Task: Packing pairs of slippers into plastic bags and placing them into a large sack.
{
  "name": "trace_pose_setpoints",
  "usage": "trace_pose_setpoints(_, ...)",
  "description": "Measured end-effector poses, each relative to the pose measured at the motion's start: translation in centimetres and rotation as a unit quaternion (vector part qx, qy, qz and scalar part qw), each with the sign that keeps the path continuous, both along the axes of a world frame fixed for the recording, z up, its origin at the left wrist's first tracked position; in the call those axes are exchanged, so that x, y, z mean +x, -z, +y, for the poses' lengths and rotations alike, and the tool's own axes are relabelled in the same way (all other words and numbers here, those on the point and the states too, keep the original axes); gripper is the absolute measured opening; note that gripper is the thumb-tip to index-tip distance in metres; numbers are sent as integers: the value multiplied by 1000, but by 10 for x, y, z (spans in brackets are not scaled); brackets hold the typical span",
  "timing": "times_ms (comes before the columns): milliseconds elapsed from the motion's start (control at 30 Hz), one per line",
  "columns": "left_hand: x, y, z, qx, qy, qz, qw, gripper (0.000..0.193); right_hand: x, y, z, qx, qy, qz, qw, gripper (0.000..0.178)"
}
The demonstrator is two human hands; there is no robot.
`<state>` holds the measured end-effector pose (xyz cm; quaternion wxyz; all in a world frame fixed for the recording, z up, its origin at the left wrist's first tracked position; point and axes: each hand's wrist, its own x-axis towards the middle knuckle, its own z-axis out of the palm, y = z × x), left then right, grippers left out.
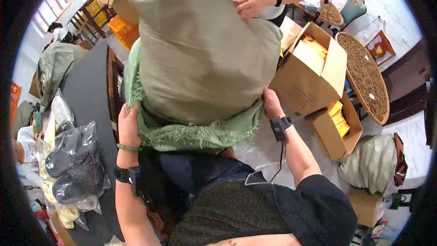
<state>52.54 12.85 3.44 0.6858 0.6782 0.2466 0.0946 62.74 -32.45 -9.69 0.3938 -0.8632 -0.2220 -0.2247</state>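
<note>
A large, full olive-grey woven sack [200,59] stands in front of me, its lower part inside the mouth of a light green woven sack [195,137] with a frayed rim. My left hand [129,125] is closed on the green rim at the left side. On the right, my right hand [273,104] pinches the other end of that rim, close against the olive sack; its fingertips are partly hidden. Across from me, a co-worker's hand [251,6] rests against the olive sack's upper right. What fills the olive sack cannot be seen.
A dark table [86,79] at left carries plastic-wrapped dark slippers [75,168]. Cardboard boxes [302,82] with orange packets stand at right, beside a round woven tray [366,75] of brown pieces. Another tied sack [371,161] sits lower right. An orange crate [123,31] stands behind.
</note>
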Motion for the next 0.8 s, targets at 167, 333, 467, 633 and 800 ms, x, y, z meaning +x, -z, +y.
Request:
trace_pose_setpoints(167,-8,-20,18,-65,-31,-44,996,27,6,-161,90,226,-240,285,900,46)
trace_pose_setpoints(333,-10,-6,56,-67,-110,-57,990,27,21,-224,183,117,-343,204,909,52)
trace_pose_setpoints(467,0,1,69,4,-148,-41,988,29,40,-216,234,47,-361,243,899,52)
trace_pose_setpoints(633,-7,50,72,168,-153,60,972,37,41,-194,252,41,-328,235,914,50)
trace_pose_setpoints(800,-22,73,14,334,-147,50,930,56,9,-187,254,79,-403,162,897,45)
